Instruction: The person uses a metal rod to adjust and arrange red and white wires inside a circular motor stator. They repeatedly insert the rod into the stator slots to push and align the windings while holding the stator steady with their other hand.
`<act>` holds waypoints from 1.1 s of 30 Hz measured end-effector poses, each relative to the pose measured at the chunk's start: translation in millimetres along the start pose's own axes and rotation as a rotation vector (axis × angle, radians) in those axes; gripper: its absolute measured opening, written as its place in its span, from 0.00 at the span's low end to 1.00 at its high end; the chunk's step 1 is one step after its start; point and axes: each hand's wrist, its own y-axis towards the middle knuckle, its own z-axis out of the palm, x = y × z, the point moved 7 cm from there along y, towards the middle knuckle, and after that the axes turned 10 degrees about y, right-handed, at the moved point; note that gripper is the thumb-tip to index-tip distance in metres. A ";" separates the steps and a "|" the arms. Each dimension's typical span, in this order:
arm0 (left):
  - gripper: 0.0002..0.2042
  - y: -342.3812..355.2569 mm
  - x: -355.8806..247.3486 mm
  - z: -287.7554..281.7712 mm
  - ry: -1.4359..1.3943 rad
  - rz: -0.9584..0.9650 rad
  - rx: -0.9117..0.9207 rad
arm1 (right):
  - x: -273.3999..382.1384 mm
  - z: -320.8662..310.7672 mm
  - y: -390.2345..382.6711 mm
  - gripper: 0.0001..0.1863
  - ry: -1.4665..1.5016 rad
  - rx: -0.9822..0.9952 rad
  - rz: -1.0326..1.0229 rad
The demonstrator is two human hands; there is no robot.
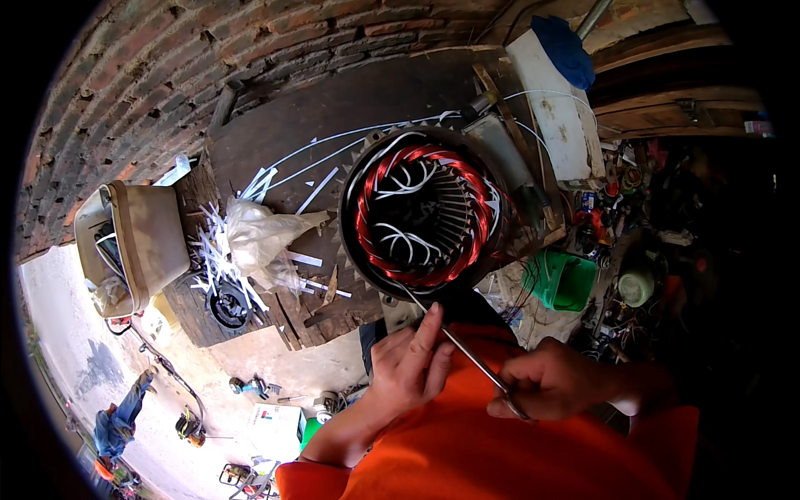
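Note:
A motor stator (pixel 487 225) with a ring of red copper windings stands on the bench in front of me. White sleeved leads (pixel 406 242) curl inside its bore. My right hand (pixel 546 379) is closed round the near, looped end of a long thin metal tool (pixel 475 358). Its far tip reaches the near rim of the stator, by the windings. My left hand (pixel 410 367) is beside the tool, index finger stretched out against its shaft and the other fingers partly bent. Nothing shows gripped in that hand.
White insulation strips (pixel 218 250) and a clear plastic bag (pixel 258 233) litter the dark wooden bench (pixel 275 108). A beige bin (pixel 154 242) stands left, a green bucket (pixel 567 282) right. A white box (pixel 554 108) lies behind. Another person (pixel 121 425) is far left outside.

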 end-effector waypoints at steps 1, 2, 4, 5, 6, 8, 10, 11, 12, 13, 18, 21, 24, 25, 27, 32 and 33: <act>0.28 -0.4 0.5 -0.3 -0.005 -0.006 0.000 | 1.1 0.8 0.7 0.13 0.002 0.003 -0.008; 0.28 -0.5 1.1 -0.5 -0.010 -0.013 -0.001 | 1.2 0.9 1.2 0.13 -0.005 -0.006 -0.017; 0.28 -0.3 1.7 -0.8 -0.011 -0.009 -0.001 | 0.4 2.0 1.9 0.13 -0.021 -0.025 -0.035; 0.28 -0.2 2.0 -0.9 -0.012 -0.008 -0.002 | 1.4 2.9 2.4 0.13 -0.020 -0.030 -0.046; 0.28 -0.1 2.1 -0.9 -0.015 -0.008 -0.005 | 2.5 3.9 3.1 0.13 -0.021 -0.035 -0.058; 0.27 -0.1 2.1 -1.1 -0.020 -0.009 -0.012 | 1.7 5.7 3.4 0.13 -0.022 -0.036 -0.071; 0.27 0.1 2.2 -1.7 -0.029 -0.024 0.001 | -2.2 8.1 3.8 0.13 -0.022 -0.029 -0.077; 0.27 0.2 2.4 -1.8 -0.033 -0.031 0.007 | -2.7 8.9 3.6 0.13 -0.027 -0.034 -0.079; 0.26 0.3 2.3 -2.1 -0.042 -0.021 -0.001 | -3.0 9.8 3.5 0.12 -0.033 -0.037 -0.081; 0.26 0.6 2.6 -2.1 -0.050 -0.011 -0.009 | -2.9 10.3 3.6 0.12 -0.039 -0.041 -0.082; 0.27 -1.1 4.6 -1.8 -0.052 -0.038 -0.005 | -4.1 11.1 4.3 0.12 0.030 -0.039 -0.029; 0.26 -1.4 5.3 -1.7 -0.057 -0.040 -0.006 | -1.4 10.4 3.7 0.12 0.027 -0.041 0.006; 0.26 -1.3 5.7 -0.9 -0.059 -0.036 -0.001 | 1.0 7.7 2.6 0.13 -0.064 -0.060 -0.010; 0.26 -1.4 5.7 -0.1 -0.055 -0.035 0.016 | 1.7 6.5 1.9 0.13 -0.102 -0.069 -0.022; 0.26 -0.4 5.4 0.7 -0.044 -0.022 0.023 | 0.7 4.0 -0.6 0.14 -0.091 -0.082 0.015; 0.26 1.1 6.6 -0.7 -0.014 -0.077 0.002 | 8.2 3.7 5.9 0.23 0.040 -0.117 0.048; 0.25 0.8 6.9 -0.9 -0.023 -0.083 0.000 | 7.6 4.9 7.7 0.23 0.066 -0.110 0.064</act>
